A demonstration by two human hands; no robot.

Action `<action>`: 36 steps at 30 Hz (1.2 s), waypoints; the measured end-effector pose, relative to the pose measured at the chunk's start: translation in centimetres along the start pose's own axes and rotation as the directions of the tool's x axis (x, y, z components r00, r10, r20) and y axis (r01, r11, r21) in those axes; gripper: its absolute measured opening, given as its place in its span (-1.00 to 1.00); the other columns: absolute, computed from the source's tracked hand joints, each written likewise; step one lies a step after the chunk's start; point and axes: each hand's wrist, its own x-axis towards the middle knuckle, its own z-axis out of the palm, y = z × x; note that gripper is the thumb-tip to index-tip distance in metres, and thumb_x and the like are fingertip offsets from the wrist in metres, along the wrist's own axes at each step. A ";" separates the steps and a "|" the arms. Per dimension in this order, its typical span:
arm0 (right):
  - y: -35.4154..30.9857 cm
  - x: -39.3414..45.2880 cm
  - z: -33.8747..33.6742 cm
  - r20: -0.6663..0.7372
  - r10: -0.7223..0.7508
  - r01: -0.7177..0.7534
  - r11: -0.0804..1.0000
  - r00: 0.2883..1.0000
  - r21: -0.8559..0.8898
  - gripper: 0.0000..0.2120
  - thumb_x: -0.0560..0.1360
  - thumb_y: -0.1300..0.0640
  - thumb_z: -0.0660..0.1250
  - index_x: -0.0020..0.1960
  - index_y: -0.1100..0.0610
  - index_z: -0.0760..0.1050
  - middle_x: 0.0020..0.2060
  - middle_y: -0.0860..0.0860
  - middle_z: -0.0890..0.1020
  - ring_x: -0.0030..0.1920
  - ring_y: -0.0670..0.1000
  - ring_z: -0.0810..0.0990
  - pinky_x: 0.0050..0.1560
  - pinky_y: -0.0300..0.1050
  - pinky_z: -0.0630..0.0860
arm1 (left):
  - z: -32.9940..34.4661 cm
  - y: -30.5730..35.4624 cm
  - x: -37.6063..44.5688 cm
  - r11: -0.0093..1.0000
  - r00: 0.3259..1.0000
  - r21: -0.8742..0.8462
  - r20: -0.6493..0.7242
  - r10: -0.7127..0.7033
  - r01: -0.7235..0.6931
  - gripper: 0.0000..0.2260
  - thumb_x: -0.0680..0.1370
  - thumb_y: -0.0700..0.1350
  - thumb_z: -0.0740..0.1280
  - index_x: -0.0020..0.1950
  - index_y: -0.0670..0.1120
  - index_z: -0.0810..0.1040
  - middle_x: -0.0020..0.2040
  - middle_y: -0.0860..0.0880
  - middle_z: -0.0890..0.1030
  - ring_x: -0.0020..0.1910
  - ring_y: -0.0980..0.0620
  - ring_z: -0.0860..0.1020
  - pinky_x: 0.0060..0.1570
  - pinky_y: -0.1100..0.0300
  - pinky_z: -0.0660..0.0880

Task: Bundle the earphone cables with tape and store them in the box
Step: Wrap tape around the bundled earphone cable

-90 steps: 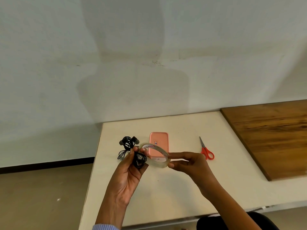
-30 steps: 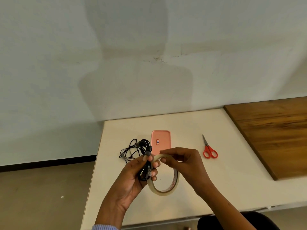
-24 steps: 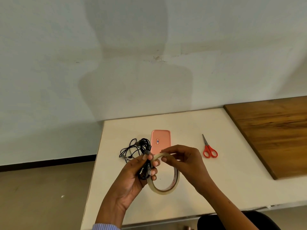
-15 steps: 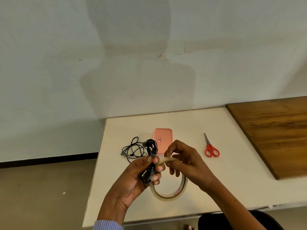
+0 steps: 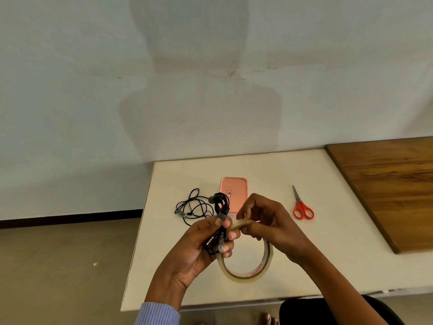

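My left hand [image 5: 199, 245] grips the coiled earphones [image 5: 219, 227]; my right hand [image 5: 264, 221] pinches the tape roll [image 5: 248, 266]. Picking at the tape end could loosen the coil.

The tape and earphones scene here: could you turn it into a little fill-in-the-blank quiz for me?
1. The left hand grips a coiled bundle of black ____.
2. The right hand pinches the top of the roll of ____.
3. The scissors on the table have ____ handles.
4. A second earphone cable lies to the ____ of the pink box.

Missing words: earphones; tape; red; left
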 end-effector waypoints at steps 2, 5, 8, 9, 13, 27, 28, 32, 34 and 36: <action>0.0 0.0 -0.1 0.007 0.006 -0.006 1.000 1.000 0.003 -0.86 0.34 0.37 0.35 -0.23 0.24 0.39 -0.27 0.09 0.59 -0.30 -0.07 0.51 -0.36 -0.28 0.41 | 0.0 0.0 0.0 1.000 1.000 0.005 0.004 -0.001 0.001 -0.79 0.38 0.02 0.49 -0.19 -0.09 0.58 -0.27 -0.05 0.53 -0.43 0.11 0.47 -0.35 0.27 0.45; 0.1 -0.1 -0.2 -0.001 0.005 -0.005 1.000 1.000 0.021 -0.85 0.35 0.35 0.39 -0.22 0.27 0.40 -0.24 0.13 0.61 -0.29 -0.07 0.53 -0.34 -0.27 0.44 | -0.2 0.2 -0.1 1.000 1.000 0.007 0.000 0.003 -0.003 -0.78 0.37 0.02 0.50 -0.20 -0.09 0.58 -0.28 -0.04 0.53 -0.43 0.11 0.47 -0.36 0.27 0.44; 0.1 -0.2 -0.3 0.017 0.002 -0.003 1.000 1.000 0.029 -0.85 0.39 0.28 0.42 -0.15 0.25 0.45 -0.18 0.25 0.57 -0.29 0.00 0.49 -0.32 -0.24 0.44 | -0.2 0.3 -0.2 1.000 1.000 0.006 -0.008 0.006 -0.006 -0.78 0.35 0.02 0.51 -0.20 -0.09 0.58 -0.28 -0.04 0.53 -0.44 0.11 0.46 -0.36 0.27 0.44; 0.1 -0.2 -0.3 0.027 0.005 -0.006 1.000 1.000 0.027 -0.85 0.39 0.26 0.42 -0.13 0.24 0.45 -0.17 0.27 0.56 -0.29 0.02 0.47 -0.33 -0.24 0.44 | -0.2 0.3 -0.2 1.000 1.000 0.008 -0.006 0.006 -0.006 -0.78 0.36 0.02 0.51 -0.20 -0.09 0.58 -0.28 -0.04 0.53 -0.44 0.11 0.46 -0.36 0.27 0.44; 0.1 -0.2 -0.4 0.043 0.026 -0.028 0.999 0.999 0.043 -0.83 0.39 0.30 0.41 -0.16 0.26 0.41 -0.21 0.18 0.60 -0.32 -0.03 0.48 -0.35 -0.22 0.43 | -0.1 0.2 -0.2 1.000 1.000 0.016 0.002 0.016 -0.016 -0.79 0.37 0.02 0.49 -0.19 -0.09 0.59 -0.28 -0.04 0.53 -0.43 0.11 0.47 -0.36 0.27 0.44; -0.1 -0.1 0.0 -0.136 0.075 -0.054 0.987 0.988 0.150 -0.70 0.23 0.28 0.51 -0.25 0.33 0.38 -0.31 0.22 0.64 -0.39 0.02 0.55 -0.34 -0.19 0.53 | -0.1 0.2 0.1 0.998 0.998 -0.015 -0.026 0.057 -0.057 -0.76 0.33 0.03 0.53 -0.22 -0.09 0.58 -0.31 -0.03 0.53 -0.46 0.12 0.44 -0.39 0.29 0.43; 0.0 -0.1 0.1 -0.150 0.071 -0.048 0.987 0.986 0.152 -0.70 0.23 0.28 0.51 -0.26 0.33 0.38 -0.31 0.26 0.63 -0.39 0.03 0.56 -0.34 -0.18 0.53 | -0.1 0.2 0.1 0.998 0.998 -0.018 -0.036 0.060 -0.061 -0.75 0.32 0.03 0.54 -0.23 -0.10 0.58 -0.31 -0.04 0.52 -0.46 0.12 0.44 -0.40 0.29 0.43; 0.2 0.1 0.5 -0.235 0.033 -0.009 0.995 0.972 0.100 -0.70 0.25 0.27 0.50 -0.30 0.35 0.37 -0.28 0.26 0.65 -0.37 0.06 0.61 -0.28 -0.15 0.58 | 0.0 0.4 0.2 0.995 0.993 -0.048 -0.081 0.084 -0.088 -0.74 0.27 0.01 0.57 -0.25 -0.10 0.58 -0.32 -0.05 0.52 -0.47 0.10 0.44 -0.40 0.27 0.44; 0.1 0.2 0.6 -0.224 0.040 -0.012 0.992 0.974 0.128 -0.74 0.31 0.28 0.46 -0.16 0.38 0.42 -0.25 0.23 0.66 -0.35 0.07 0.61 -0.27 -0.13 0.57 | 0.0 0.5 0.3 0.993 0.991 -0.072 -0.095 0.091 -0.098 -0.74 0.26 0.00 0.58 -0.25 -0.10 0.58 -0.32 -0.04 0.52 -0.48 0.11 0.44 -0.41 0.26 0.45; 0.2 0.2 0.6 -0.144 0.050 -0.034 0.993 0.988 0.112 -0.75 0.41 0.26 0.40 0.08 0.24 0.54 -0.22 0.16 0.66 -0.31 0.06 0.58 -0.24 -0.13 0.56 | -0.1 0.6 0.2 0.991 0.990 -0.086 -0.105 0.093 -0.103 -0.74 0.25 -0.01 0.59 -0.25 -0.10 0.59 -0.32 -0.04 0.52 -0.48 0.10 0.44 -0.41 0.26 0.45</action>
